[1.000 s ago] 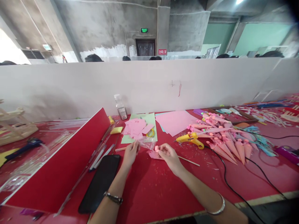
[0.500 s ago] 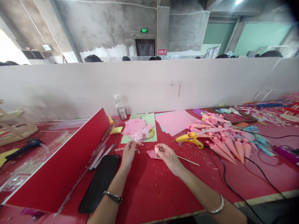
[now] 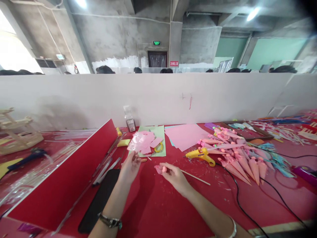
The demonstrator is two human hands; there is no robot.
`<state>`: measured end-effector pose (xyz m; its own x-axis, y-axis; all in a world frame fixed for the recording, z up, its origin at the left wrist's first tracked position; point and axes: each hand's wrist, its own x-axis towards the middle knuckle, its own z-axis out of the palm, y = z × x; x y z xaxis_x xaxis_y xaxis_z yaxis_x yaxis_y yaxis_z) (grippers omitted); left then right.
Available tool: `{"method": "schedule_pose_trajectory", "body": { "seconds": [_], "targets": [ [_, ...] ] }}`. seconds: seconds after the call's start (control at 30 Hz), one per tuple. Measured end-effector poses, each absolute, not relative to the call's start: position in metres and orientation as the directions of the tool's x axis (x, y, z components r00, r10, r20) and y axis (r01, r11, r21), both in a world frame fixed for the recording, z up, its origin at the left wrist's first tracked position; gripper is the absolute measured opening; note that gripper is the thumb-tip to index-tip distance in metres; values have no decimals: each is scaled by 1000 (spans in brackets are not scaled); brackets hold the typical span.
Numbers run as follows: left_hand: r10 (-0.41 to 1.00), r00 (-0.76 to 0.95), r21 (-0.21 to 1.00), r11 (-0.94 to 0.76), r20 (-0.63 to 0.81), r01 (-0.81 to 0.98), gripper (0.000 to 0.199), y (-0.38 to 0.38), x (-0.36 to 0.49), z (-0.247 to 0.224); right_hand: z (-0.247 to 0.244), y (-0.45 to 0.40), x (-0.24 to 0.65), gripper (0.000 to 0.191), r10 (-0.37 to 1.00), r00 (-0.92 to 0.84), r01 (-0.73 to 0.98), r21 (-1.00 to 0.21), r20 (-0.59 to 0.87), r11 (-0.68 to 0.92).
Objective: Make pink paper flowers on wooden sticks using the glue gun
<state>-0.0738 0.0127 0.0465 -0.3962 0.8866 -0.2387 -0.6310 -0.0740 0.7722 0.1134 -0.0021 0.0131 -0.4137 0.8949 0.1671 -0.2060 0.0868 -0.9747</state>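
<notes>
My left hand (image 3: 131, 164) is at the near edge of the pink paper pieces (image 3: 147, 142), its fingers closed on a crinkled clear plastic bag (image 3: 135, 141). To its right, my right hand (image 3: 173, 175) pinches a small pink ball (image 3: 164, 169). A crumpled pink piece (image 3: 158, 170) shows just beside those fingertips. Behind the right hand, a thin wooden stick (image 3: 196, 178) lies on the red table (image 3: 158, 211). A short wooden piece (image 3: 143, 160) rests near my left fingers.
A yellow glue gun (image 3: 201, 155) and a pile of pink cones (image 3: 237, 157) are on the right, with black cables. Pink sheets (image 3: 185, 135) lie at the back. On the left are a red board (image 3: 66, 178), a black phone (image 3: 99, 201) and a bottle (image 3: 129, 120).
The clear plastic has shifted left over the pink pieces along with my left hand. My right hand still holds the small pink ball. The camera view has tilted up.
</notes>
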Motion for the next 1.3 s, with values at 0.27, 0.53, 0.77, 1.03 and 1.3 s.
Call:
{"method": "schedule_pose_trajectory", "body": {
  "seconds": [0.27, 0.53, 0.77, 1.03, 1.3],
  "targets": [
    [853, -384, 744, 6, -352, -668, 23, 2, -65, 39, 6, -4, 114, 37, 874, -400, -115, -962, 274, 249],
    [999, -45, 997, 17, -13, 75, 19, -21, -16, 30, 20, -7, 121, 18, 880, -342, 100, -919, 329, 382],
    [990, 119, 930, -111, 73, 349, 31, -24, -12, 25, 22, -8, 123, 31, 806, -423, 173, -836, 415, 521],
    [993, 117, 993, -47, 34, 110, 29, -26, -15, 29, 33, -11, 123, 20, 785, -412, 175, -806, 462, 566],
    [997, 11, 899, 72, -75, -432, 14, -34, -18, 38, 30, 3, 129, 20, 894, -182, -20, -910, 410, 414]
  ]
}}
